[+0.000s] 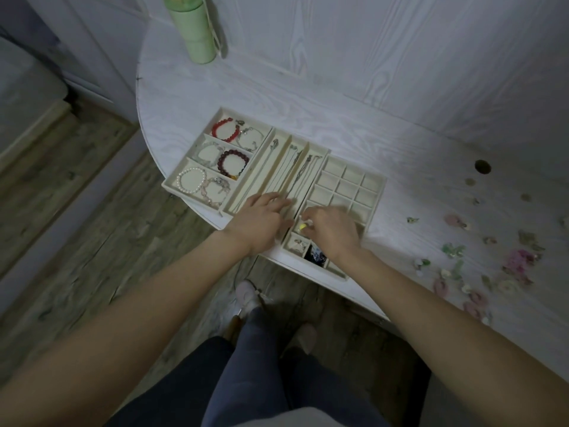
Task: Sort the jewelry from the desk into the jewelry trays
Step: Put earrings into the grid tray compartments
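Right fingers [308,221] pinching a small yellow piece of jewelry [303,227] over the cream gridded tray [374,192].
Left hand [261,215] lies just beside them, fingers straight and flat on the long-slotted necklace tray [246,189]; more loose pastel jewelry [480,272] is scattered on the white worktop [400,134], well off to the right.

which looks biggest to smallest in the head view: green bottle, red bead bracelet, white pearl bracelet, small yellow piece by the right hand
1. green bottle, though cut off by the top edge
2. red bead bracelet and white pearl bracelet: too alike to rank
3. small yellow piece, at the right hand fingertips
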Tool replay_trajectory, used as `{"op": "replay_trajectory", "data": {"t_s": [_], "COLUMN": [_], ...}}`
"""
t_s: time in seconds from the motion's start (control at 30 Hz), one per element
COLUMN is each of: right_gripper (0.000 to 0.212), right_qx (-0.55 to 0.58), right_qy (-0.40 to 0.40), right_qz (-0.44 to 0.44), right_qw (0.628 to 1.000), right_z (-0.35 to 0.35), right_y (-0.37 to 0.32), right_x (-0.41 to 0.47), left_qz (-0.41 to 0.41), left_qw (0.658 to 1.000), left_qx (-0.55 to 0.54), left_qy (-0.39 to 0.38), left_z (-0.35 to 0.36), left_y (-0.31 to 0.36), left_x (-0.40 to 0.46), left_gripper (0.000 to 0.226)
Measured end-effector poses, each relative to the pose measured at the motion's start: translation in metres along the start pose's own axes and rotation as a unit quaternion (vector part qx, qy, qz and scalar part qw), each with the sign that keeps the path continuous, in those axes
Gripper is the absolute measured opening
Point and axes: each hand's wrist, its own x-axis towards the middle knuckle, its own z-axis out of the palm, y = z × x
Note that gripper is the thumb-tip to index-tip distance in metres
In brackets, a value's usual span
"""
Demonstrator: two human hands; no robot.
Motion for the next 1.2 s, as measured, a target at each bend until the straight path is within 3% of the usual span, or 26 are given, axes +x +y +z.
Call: {"op": "replay_trajectory", "data": {"t_s": [0.33, 0.63, 0.83, 1.2], "right_gripper": [0.008, 0.02, 0.013, 0.01], "right_qx": [-0.034, -0.107, -0.072, -0.119], "right_qy": [-0.009, -0.03, -0.031, 0.008], "right_qz": [0.03, -0.009, -0.024, -0.039], "right_qw": [0.999, 0.994, 0.997, 0.992], "right_z": [0.006, -0.002, -0.004, -0.002], "right_y": [-0.005, -0.006, -0.006, -0.008], "right_x": [-0.003, 0.006, 0.009, 0.007], "left_qz": [-0.005, 0.0, 0.003, -0.006], "left_qw": [1.0, 1.0, 1.0, 1.0], "left_qx": [-0.014, -0.016, -0.011, -0.025], "left_qy": [-0.004, 0.002, 0.004, 0.006], "left_z": [-0.002, -0.002, 0.0, -0.003], "left_y": [0.002, 0.001, 0.001, 0.002], "left_x": [0.002, 0.002, 0.005, 0.004], "left_gripper": [0.058, 0.057, 0.056, 0.042]}}
